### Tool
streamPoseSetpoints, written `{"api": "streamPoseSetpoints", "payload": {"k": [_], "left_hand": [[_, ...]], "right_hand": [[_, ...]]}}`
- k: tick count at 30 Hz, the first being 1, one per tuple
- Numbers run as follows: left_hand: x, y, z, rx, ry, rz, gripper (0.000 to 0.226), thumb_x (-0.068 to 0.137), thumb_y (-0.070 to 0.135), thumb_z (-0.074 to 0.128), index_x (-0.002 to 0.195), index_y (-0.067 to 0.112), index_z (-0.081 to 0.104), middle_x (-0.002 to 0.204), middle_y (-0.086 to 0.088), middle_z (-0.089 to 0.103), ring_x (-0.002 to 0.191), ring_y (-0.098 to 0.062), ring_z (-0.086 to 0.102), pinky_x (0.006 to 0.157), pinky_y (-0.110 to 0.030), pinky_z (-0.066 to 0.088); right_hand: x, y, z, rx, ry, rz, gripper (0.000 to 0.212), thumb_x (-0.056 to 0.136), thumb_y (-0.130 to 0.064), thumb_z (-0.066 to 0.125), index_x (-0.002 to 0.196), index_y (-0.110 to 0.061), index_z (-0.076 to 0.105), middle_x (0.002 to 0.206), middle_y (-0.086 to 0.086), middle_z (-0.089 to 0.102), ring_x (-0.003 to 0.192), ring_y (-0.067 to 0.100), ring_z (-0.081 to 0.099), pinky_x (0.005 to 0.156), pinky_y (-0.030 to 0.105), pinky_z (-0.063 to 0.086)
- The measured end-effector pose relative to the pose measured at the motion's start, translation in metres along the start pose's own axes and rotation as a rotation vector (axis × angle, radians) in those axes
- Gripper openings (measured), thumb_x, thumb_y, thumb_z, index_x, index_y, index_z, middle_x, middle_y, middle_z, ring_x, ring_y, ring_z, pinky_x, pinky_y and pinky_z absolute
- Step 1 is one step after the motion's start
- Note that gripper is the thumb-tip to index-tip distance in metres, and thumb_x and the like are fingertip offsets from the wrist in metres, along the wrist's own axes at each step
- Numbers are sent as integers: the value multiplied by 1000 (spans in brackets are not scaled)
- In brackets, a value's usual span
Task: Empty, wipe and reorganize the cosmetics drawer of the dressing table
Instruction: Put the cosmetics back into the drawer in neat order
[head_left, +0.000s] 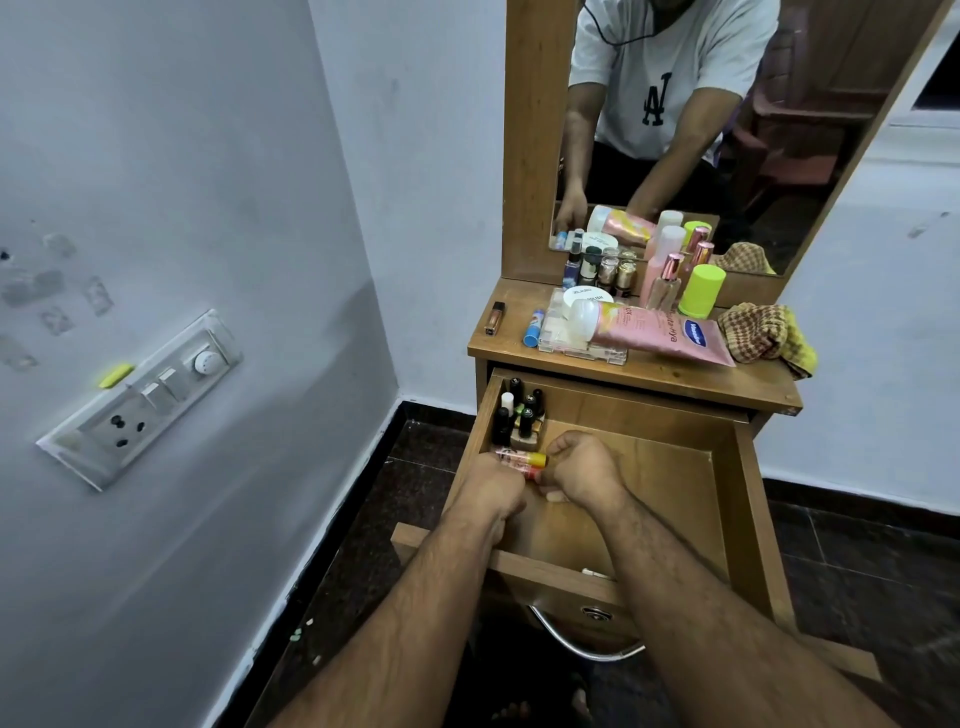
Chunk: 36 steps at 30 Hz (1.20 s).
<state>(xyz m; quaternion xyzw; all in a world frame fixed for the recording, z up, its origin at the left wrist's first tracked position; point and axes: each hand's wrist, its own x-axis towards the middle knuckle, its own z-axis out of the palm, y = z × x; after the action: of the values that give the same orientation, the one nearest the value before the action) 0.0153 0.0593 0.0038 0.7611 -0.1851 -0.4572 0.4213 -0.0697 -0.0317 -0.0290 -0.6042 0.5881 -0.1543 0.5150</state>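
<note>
- Drawer: open, mostly bare; nail-polish bottles grouped at 10 o'clock, apparently restocking.
- Left hand, right hand: both curled, laying lip-balm tubes beside bottles.
- Desk: remaining cosmetics, cloth.

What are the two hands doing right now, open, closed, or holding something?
Left hand: curled round small pink tubes in the drawer.
Right hand: fingers curled at the tubes' yellow-capped ends; grip cannot be told.
</note>
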Motion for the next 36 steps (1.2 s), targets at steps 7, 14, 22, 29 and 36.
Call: {"api": "streamPoseSetpoints", "payload": {"k": [7, 14, 22, 29, 36], "left_hand": [[0, -2, 2, 4, -9, 12, 32, 81, -8, 43, 87, 14, 65, 80, -12, 63, 77, -26, 59, 67, -35, 48], [-2, 0, -3, 25, 5, 58, 24, 84, -5, 47, 96, 7, 63, 73, -9, 57, 67, -22, 52, 57, -29, 39], [-3, 20, -28, 137, 149, 327, 26, 93, 16, 64, 118, 22, 65, 115, 5, 65, 98, -11, 62, 79, -25, 54], [29, 67, -58, 157, 317, 519, 8, 90, 18, 69, 91, 26, 69, 95, 2, 73, 85, -14, 69, 84, -37, 58], [69, 121, -63, 428, 433, 633, 33, 89, 36, 70, 114, 15, 69, 105, 0, 71, 99, -19, 64, 80, -27, 49]], "right_hand": [[-4, -1, -2, -52, 11, -16, 31, 75, 5, 81, 80, -17, 60, 86, 11, 73, 76, 23, 74, 67, 42, 63], [-3, -1, -8, -53, 3, -5, 34, 73, 2, 84, 92, -16, 61, 88, 11, 73, 72, 21, 74, 66, 39, 63], [-34, -29, -40, -189, 167, -234, 13, 86, -17, 74, 75, -16, 68, 64, 0, 72, 59, 11, 71, 68, 39, 62], [-49, -110, -56, -418, 259, -521, 9, 90, -17, 70, 82, -21, 67, 78, -3, 69, 75, 13, 66, 75, 36, 58], [-8, -176, -43, -849, 283, -614, 30, 85, -7, 67, 114, -17, 67, 112, 6, 68, 104, 26, 63, 82, 36, 55]]}}
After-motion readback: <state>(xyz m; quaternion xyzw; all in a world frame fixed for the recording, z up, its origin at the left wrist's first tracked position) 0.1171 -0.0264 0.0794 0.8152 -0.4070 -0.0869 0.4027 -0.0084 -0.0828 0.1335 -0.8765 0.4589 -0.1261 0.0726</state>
